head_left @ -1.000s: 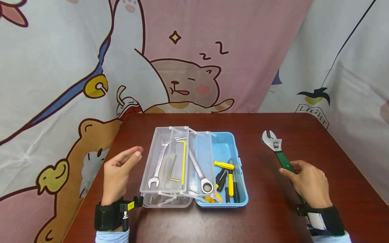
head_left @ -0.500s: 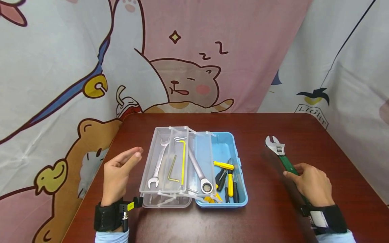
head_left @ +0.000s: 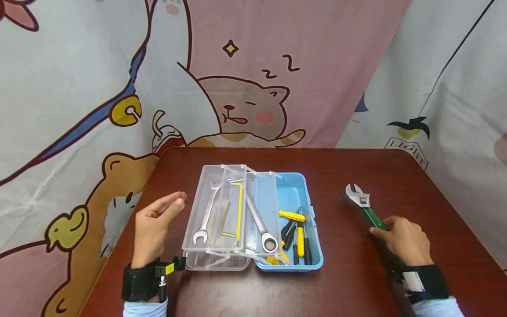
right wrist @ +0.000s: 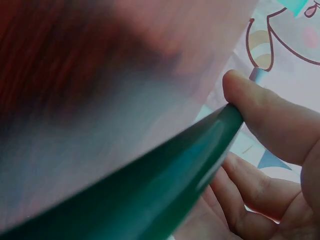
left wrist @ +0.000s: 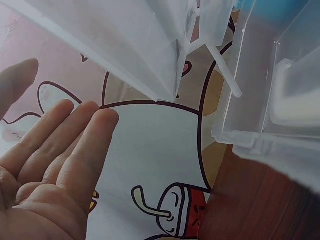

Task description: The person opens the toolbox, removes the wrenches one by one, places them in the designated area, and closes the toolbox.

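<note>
At the table's right side my right hand (head_left: 404,240) holds an adjustable wrench (head_left: 374,219) by its green handle, thumb on one side and fingers on the other. Its silver head points away to the far left. In the right wrist view the thumb (right wrist: 265,107) presses on the green handle (right wrist: 165,185). My left hand (head_left: 154,226) is raised beside the toolbox, fingers extended and touching nothing. The left wrist view shows its palm and fingers (left wrist: 55,170) near the clear tray wall (left wrist: 145,55).
A blue toolbox (head_left: 320,263) stands open mid-table, screwdrivers (head_left: 301,242) inside. Its clear fold-out trays (head_left: 190,211) on the left bear a combination wrench (head_left: 207,213), a ratcheting wrench (head_left: 259,220) and hex keys (head_left: 239,211). A patterned cloth (head_left: 317,88) hangs behind the table (head_left: 336,286).
The adjustable wrench and my right hand have come a little nearer to me and slightly right. My left hand and the toolbox have stayed put.
</note>
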Action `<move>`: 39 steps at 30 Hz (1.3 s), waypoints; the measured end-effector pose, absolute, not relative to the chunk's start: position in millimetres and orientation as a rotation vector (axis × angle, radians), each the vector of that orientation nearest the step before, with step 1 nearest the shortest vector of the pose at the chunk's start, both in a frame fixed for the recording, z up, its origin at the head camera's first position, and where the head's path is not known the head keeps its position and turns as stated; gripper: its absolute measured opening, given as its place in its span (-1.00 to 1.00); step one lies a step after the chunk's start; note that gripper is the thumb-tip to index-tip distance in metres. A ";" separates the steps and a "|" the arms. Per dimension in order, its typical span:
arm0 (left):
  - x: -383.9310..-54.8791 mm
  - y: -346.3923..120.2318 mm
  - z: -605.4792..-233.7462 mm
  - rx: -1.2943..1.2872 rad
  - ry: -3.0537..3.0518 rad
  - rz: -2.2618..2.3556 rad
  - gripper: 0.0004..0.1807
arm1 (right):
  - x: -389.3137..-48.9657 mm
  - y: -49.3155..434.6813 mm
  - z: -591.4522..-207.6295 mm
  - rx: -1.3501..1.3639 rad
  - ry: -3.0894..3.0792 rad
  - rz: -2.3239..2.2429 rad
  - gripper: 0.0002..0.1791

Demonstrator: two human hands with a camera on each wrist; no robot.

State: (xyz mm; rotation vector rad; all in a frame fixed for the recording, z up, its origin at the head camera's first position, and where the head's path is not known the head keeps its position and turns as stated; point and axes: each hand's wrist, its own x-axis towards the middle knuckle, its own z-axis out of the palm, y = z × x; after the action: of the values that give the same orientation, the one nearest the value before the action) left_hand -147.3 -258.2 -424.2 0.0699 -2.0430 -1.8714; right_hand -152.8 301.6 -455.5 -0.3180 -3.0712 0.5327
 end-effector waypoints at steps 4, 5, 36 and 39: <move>-147.1 -258.8 -424.9 0.071 -2.045 -1.872 -0.62 | -155.9 305.5 -458.7 -0.359 -3.102 0.519 -0.35; -147.1 -258.9 -425.1 0.071 -2.042 -1.875 -0.62 | -156.6 306.6 -459.4 -0.369 -3.108 0.513 -0.36; -146.3 -259.6 -422.2 0.106 -2.078 -1.829 -0.63 | -168.9 319.0 -468.7 -0.363 -3.207 0.478 -0.32; -145.5 -259.3 -419.6 0.092 -2.113 -1.765 -0.64 | -170.0 319.9 -468.6 -0.366 -3.212 0.481 -0.32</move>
State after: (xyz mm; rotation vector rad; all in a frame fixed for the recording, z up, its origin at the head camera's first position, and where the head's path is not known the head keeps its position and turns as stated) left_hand -145.5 -259.3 -419.6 0.0919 -2.1130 -1.7650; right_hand -170.0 319.9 -468.6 -0.3660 -3.2119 0.4806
